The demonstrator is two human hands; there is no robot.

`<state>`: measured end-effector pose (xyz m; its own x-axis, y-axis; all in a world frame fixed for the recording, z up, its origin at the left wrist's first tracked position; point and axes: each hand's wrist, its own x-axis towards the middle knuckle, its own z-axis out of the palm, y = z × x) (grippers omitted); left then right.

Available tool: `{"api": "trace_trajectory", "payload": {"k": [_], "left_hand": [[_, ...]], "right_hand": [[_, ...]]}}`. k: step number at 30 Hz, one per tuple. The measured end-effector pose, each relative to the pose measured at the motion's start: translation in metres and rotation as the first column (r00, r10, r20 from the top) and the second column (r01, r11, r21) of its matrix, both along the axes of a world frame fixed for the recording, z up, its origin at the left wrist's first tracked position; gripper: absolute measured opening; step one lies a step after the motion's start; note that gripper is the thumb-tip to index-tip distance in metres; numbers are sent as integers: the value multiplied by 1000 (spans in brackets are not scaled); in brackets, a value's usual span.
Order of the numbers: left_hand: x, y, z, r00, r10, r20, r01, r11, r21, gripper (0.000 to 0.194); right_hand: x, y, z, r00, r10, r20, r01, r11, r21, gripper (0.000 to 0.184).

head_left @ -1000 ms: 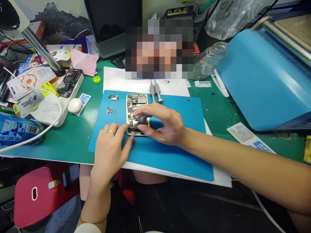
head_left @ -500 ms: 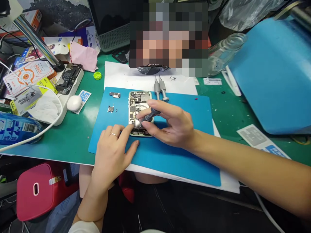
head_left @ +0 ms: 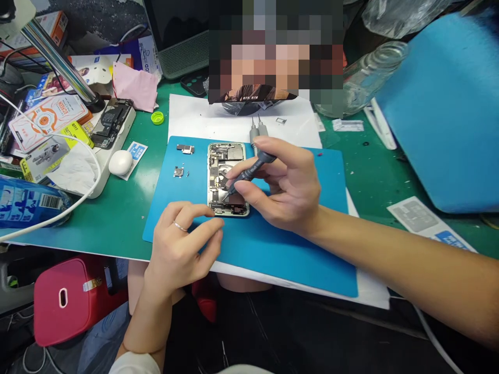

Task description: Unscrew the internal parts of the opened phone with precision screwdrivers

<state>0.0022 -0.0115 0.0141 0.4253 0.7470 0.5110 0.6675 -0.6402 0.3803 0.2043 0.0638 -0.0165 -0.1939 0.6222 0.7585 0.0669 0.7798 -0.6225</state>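
An opened phone (head_left: 235, 154) lies on the blue mat (head_left: 304, 244), its inner boards and parts bare. My right hand (head_left: 290, 184) grips a dark grey screwdriver (head_left: 252, 171), tilted, its thin tip pointing down over the lower part of the phone; I cannot tell whether it touches. At the phone's lower left corner is my left hand (head_left: 185, 239), wearing a ring, with one fingertip by the phone's edge. Its thumb and index finger are drawn together, and anything between them is hidden. Small metal phone parts (head_left: 185, 149) and another little part (head_left: 178, 171) lie left of the phone.
Two grey screwdrivers (head_left: 253, 134) lie beyond the phone, partly behind my right hand. A glass jar (head_left: 366, 78) and a blue pad (head_left: 436, 130) are on the right. Boxes (head_left: 47, 122), a white earbud case (head_left: 120, 163) and a green cap (head_left: 157, 118) are on the left.
My left index finger has come off the phone and closed toward the thumb. My right hand has lifted slightly rightward with the screwdriver, showing more of the phone. The view has shifted a little.
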Motion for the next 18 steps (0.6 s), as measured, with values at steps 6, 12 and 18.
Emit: {"api": "trace_trajectory", "payload": {"k": [6, 12, 18], "left_hand": [[1, 2, -1, 988, -20, -154, 5, 996, -94, 30], [3, 5, -1, 975, -48, -218, 21, 992, -124, 34], [5, 5, 0, 975, -54, -217, 24, 990, -140, 38]], "right_hand": [[3, 5, -1, 999, 17, -36, -23, 982, -189, 54], [5, 7, -2, 997, 14, -73, -34, 962, -273, 54], [2, 5, -2, 999, 23, -48, -32, 977, -211, 54]]}}
